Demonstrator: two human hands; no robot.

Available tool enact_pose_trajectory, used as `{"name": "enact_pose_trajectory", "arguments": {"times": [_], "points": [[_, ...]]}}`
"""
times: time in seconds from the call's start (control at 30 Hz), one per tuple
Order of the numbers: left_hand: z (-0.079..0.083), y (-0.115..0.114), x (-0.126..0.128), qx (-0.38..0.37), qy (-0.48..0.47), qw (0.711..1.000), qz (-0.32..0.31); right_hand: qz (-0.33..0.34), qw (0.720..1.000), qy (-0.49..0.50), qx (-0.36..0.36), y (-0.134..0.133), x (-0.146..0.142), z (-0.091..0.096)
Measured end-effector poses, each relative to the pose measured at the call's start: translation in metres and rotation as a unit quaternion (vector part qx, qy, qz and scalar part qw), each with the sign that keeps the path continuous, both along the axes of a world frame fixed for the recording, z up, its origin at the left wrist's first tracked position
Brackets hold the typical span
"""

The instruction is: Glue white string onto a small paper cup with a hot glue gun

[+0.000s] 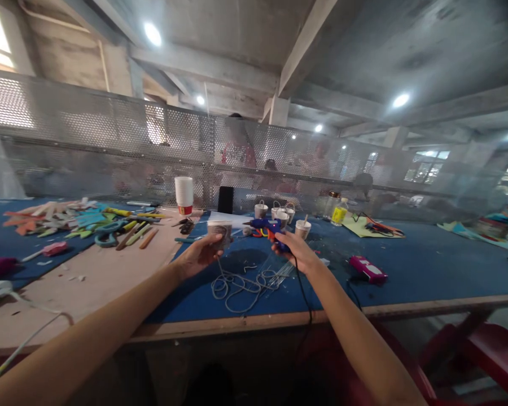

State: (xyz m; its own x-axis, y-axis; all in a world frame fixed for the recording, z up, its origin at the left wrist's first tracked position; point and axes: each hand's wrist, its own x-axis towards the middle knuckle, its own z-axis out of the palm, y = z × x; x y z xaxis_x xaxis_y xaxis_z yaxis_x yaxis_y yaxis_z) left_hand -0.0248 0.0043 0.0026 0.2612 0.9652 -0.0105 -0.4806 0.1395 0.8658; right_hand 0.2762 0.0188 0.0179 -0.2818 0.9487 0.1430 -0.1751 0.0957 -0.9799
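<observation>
My left hand [200,254] is closed round a small paper cup [219,232] and holds it up above the blue table [427,265]. In my right hand [296,251] is a blue hot glue gun [267,225], its nozzle pointing left toward the cup. The gun's black cord [305,299] runs down over the table's front edge. A loose coil of grey string [241,285] lies on the table just below both hands.
Several finished small cups with handles [279,213] stand behind the hands, a stack of white cups [183,194] further left. Coloured sticks and scissors [105,231] lie at the left. A pink object [367,268] lies right. A mesh fence [110,141] backs the table, people beyond it.
</observation>
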Motion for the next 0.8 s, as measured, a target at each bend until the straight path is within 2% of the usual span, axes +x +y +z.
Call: {"name": "enact_pose_trajectory", "arguments": {"times": [0.13, 0.23, 0.4, 0.5, 0.6, 0.8], "points": [[0.000, 0.000, 0.002, 0.010, -0.008, 1.000, 0.003, 0.067, 0.995, 0.073, -0.033, 0.003, -0.023, 0.014], [0.000, -0.001, 0.002, 0.012, -0.013, 1.000, 0.008, 0.108, 0.991, 0.076, 0.001, 0.005, -0.042, 0.023], [-0.001, 0.000, 0.000, 0.009, -0.019, 1.000, 0.004, 0.110, 0.988, 0.080, 0.074, 0.003, -0.062, 0.025], [0.000, 0.000, 0.000, 0.008, -0.020, 0.999, 0.025, 0.076, 0.990, 0.043, 0.110, 0.001, -0.065, 0.018], [0.003, -0.003, 0.003, 0.008, -0.011, 0.999, 0.030, 0.023, 0.984, -0.042, 0.169, -0.002, -0.065, 0.009], [0.000, 0.001, 0.002, 0.016, 0.000, 1.000, 0.018, -0.062, 0.936, -0.193, 0.289, -0.008, -0.064, -0.001]]}}
